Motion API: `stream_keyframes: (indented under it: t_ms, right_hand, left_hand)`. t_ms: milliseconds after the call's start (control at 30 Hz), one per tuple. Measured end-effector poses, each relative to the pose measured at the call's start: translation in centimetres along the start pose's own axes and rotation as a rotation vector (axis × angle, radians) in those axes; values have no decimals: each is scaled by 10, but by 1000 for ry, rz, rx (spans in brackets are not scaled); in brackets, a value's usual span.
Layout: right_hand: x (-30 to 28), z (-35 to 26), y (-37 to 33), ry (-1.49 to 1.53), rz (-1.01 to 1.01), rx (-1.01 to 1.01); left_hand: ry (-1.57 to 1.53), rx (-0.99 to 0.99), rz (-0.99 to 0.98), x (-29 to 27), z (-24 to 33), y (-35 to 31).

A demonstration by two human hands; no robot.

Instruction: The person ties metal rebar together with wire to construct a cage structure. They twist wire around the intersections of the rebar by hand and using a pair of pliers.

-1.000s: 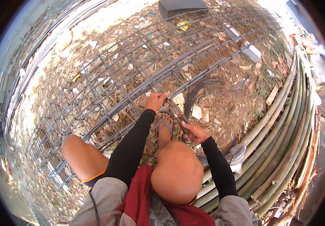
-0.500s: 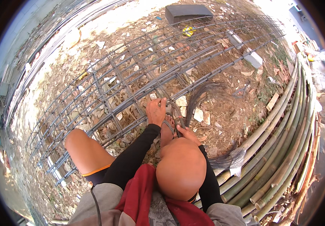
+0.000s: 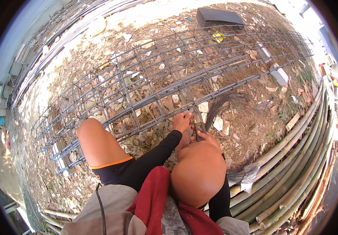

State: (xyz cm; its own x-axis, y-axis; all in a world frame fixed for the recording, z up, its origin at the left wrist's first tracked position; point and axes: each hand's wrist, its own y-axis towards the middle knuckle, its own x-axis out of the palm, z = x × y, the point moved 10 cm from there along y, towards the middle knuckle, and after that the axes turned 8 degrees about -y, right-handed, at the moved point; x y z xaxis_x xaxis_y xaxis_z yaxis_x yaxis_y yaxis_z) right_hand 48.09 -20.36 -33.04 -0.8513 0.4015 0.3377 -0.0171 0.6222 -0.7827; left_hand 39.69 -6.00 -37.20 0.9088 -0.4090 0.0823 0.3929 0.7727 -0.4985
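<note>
A long rebar cage of grey bars lies slantwise across the ground before me. My right hand, partly hidden behind my knee, is closed around the handles of a pair of pincers. The jaws point away from me and meet the cage's near bar. Just left of the pincers is my left hand, its fingers pinched together close under that bar. What they hold, if anything, is too small to make out. A bundle of thin dark tie wire lies right of the pincers, against the cage.
Bamboo poles are stacked along the right, with another wire bundle beside them. Concrete blocks sit under the cage's far right end. A dark box-shaped block stands beyond it. Loose bars lie at far left.
The view has shifted, so the scene sits further right and lower. My left hand has come closer to the pincers, whose jaws now reach the cage's near bar.
</note>
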Motion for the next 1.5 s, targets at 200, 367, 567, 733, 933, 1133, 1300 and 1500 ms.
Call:
stream_keyframes:
  t_ms: [200, 367, 567, 733, 933, 1133, 1300, 1500]
  right_hand:
    - [-42, 14, -11, -91, 153, -91]
    - [-131, 42, -22, -651, 612, -147]
    - [-109, 9, -78, -1415, 1156, -524]
    - [-3, -47, 4, -712, 466, -460]
    - [26, -56, 86, -331, 280, -293]
    - [61, -102, 44, -1598, 757, -616]
    - [50, -186, 27, -1676, 1049, -775]
    - [33, -145, 34, -1932, 534, -669]
  left_hand:
    - [72, 119, -38, -5, 41, 12]
    - [540, 210, -139, 17, 48, 10]
    - [-77, -102, -87, 7, 2, 5]
    - [-232, -159, -39, -5, 0, 7]
    - [-235, -125, -70, -27, -11, 0]
    - [45, -166, -142, -89, 35, -72]
    - [362, 108, -461, -96, 111, -100]
    - [348, 339, -151, -172, 201, -92]
